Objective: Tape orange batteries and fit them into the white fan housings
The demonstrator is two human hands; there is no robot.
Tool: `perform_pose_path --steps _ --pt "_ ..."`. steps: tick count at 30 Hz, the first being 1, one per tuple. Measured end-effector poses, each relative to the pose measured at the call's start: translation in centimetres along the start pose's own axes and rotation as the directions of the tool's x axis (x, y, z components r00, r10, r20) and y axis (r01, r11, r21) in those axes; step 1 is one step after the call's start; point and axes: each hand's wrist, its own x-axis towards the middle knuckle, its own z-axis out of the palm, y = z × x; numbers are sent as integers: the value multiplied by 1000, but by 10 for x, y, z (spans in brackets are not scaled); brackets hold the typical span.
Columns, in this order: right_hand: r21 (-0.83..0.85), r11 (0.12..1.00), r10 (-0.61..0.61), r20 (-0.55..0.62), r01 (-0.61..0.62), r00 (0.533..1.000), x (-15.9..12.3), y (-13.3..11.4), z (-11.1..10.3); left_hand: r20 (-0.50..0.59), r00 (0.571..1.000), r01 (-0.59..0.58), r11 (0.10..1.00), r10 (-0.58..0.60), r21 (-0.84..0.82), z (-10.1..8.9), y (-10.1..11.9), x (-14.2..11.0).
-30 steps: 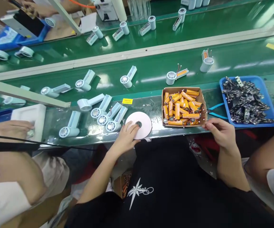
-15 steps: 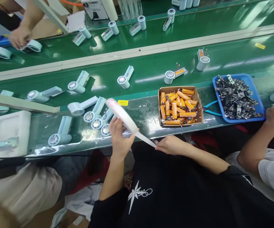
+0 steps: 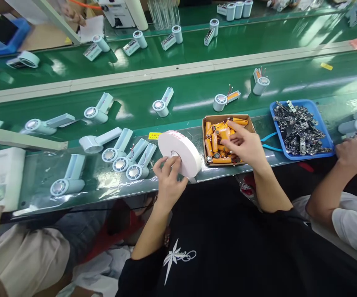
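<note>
My left hand (image 3: 169, 181) grips a large roll of white tape (image 3: 190, 154), fingers at its core. The roll stands tilted near the bench edge, a short tape end at its bottom. My right hand (image 3: 248, 144) reaches over a cardboard box (image 3: 206, 159) of orange battery cells (image 3: 213, 142). Its thumb and forefinger are apart, on either side of a cell with a paler patch; whether they touch it I cannot tell. Left of the roll lie several light-blue fan housings with handles (image 3: 136, 171).
A blue tray (image 3: 327, 154) of small black circuit parts stands right of the box, with blue-handled pliers (image 3: 271, 142) between. More housings (image 3: 160, 108) sit on the green conveyor (image 3: 193, 95). A co-worker's hand (image 3: 353, 152) is at the right; a white foam tray (image 3: 13, 177) is at the left.
The pulled-out tape strip no longer stretches between my hands. My right hand has moved up and right to the battery box. The roll has turned and shifted right in my left hand.
</note>
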Motion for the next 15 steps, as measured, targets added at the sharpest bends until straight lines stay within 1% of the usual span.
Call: perform_pose_path --steps 1,2,3,5,7,10,13,15 --pt "187 982 -10 -82 25 997 -3 1 -1 1 1000 -5 1000 5 -5 -2 3 1" --pt "343 938 -3 -147 53 989 -6 1 -2 6 1000 -7 1000 7 -7 -3 6 1" --pt "459 886 13 -182 73 983 -10 0 -2 14 1000 -8 1000 8 -5 -4 8 1" --pt "600 797 45 -178 72 983 -18 -6 -1 32 999 -10 1000 9 19 -4 12 0" --pt "661 749 72 -146 43 987 -25 -14 4 51 999 -20 999 17 47 -2 16 0" --pt "663 749 119 -169 23 979 -32 -22 12 75 996 -59 996 55 60 0 22 2" --pt "632 774 155 -262 48 953 -35 -26 20 72 991 -120 991 116 54 0 29 6" --pt "641 762 173 -340 93 924 -35 -28 26 60 988 -147 987 143 59 -1 32 8"
